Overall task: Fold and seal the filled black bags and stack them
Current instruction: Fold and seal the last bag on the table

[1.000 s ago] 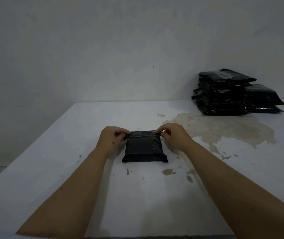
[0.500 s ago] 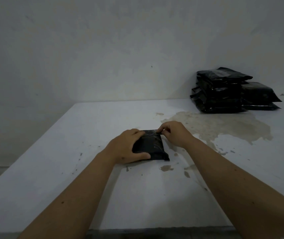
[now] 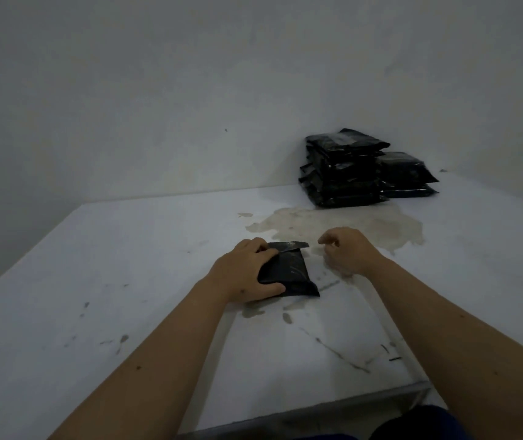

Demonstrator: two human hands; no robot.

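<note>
One bag (image 3: 288,271) lies gripped under the left hand (image 3: 244,274); the right hand (image 3: 346,252) hovers beside it, loosely curled, above the stained white table (image 3: 127,281) by a wall (image 3: 158,90).

Bare forearms (image 3: 165,350), no sleeves; dark blue trousers (image 3: 412,423).

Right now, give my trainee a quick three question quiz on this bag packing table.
1. True or false: the right hand is gripping the black bag.
2. Which hand holds that bag down? A) left hand B) right hand C) both
3. Fill in: the stack of sealed bags sits at the table's far ____ corner.

Key: 1 false; 2 A; 3 right.
</note>
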